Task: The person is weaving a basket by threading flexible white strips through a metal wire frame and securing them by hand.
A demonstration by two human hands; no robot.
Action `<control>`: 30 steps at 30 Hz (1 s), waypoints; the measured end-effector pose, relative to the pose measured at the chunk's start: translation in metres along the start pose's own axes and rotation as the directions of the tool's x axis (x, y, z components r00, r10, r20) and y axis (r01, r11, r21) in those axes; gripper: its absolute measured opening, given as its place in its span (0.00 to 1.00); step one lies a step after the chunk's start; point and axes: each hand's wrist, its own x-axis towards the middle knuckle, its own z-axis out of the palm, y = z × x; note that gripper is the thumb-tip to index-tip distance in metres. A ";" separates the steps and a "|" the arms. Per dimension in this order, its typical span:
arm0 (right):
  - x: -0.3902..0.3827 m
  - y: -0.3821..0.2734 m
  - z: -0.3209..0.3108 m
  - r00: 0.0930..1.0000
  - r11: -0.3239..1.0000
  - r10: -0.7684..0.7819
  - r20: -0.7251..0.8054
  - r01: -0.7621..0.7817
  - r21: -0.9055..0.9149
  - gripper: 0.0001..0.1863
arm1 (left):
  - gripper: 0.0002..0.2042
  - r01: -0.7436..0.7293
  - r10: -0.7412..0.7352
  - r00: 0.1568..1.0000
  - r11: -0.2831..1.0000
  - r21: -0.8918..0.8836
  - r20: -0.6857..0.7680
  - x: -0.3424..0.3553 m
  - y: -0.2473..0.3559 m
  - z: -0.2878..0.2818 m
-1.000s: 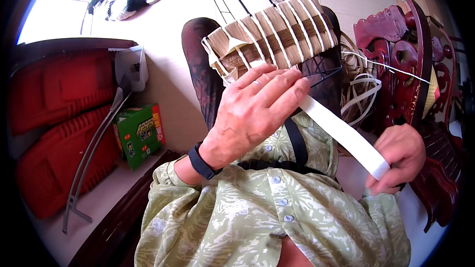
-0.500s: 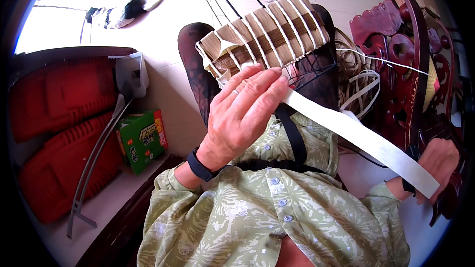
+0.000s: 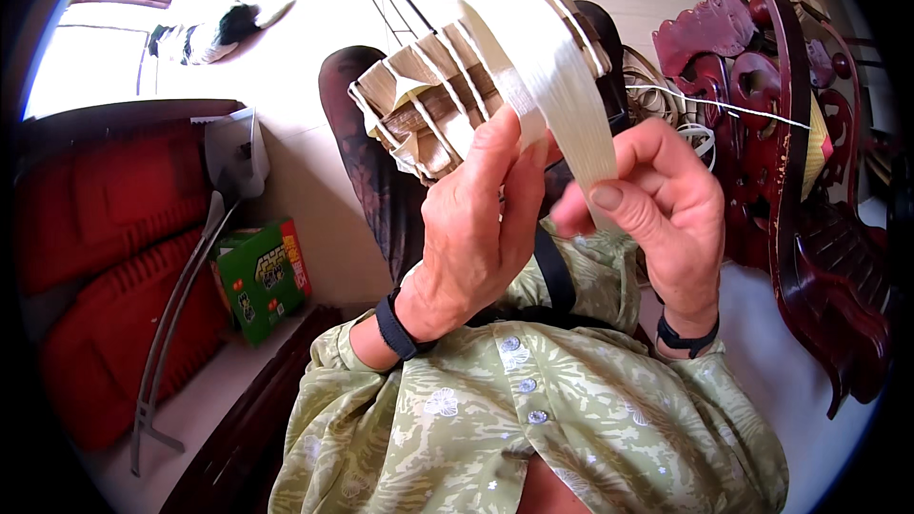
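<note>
A wide, pale flat strip (image 3: 557, 76) arches up over the work on my lap and comes down on the right. My left hand (image 3: 481, 214) pinches one part of it between thumb and fingers, close to the woven piece. Between thumb and curled fingers, my right hand (image 3: 666, 205) grips the strip's other part. Behind the strip lies a block-like woven piece (image 3: 419, 95), brown bands crossed by white cords, resting across my knees. The strip hides its right middle, and my left hand covers part of its near edge.
Carved dark red wooden furniture (image 3: 790, 133) stands at the right, with a white cord stretched to it and coiled tan strips (image 3: 652, 86) beside my knee. On the left are red cushions (image 3: 114, 200), a grey metal-legged object (image 3: 181, 324) and a green box (image 3: 257, 276). An animal (image 3: 209, 35) lies on the floor.
My right hand has come in from the far right toward my left hand, bending the strip from a straight stretch into an arch. The left hand has turned, showing its thumb.
</note>
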 end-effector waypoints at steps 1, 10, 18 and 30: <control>0.005 0.006 0.002 0.996 0.996 -0.091 -0.015 0.091 -0.015 0.07 | 0.19 0.016 -0.016 1.000 1.000 -0.024 -0.010 -0.002 -0.002 0.000; 0.024 0.003 0.028 0.984 0.995 -0.095 -0.152 0.095 -0.007 0.07 | 0.12 0.246 -0.264 0.964 0.867 -0.434 0.019 -0.005 0.015 0.001; 0.035 0.025 0.047 0.912 0.945 -0.310 -0.267 0.266 -0.189 0.06 | 0.13 0.349 -0.418 0.907 0.666 -0.659 0.057 -0.005 0.017 0.004; 0.038 0.022 0.022 0.981 1.000 -0.014 -0.195 0.013 -0.004 0.18 | 0.10 0.390 -0.399 0.915 0.840 -0.378 0.057 -0.009 0.018 0.001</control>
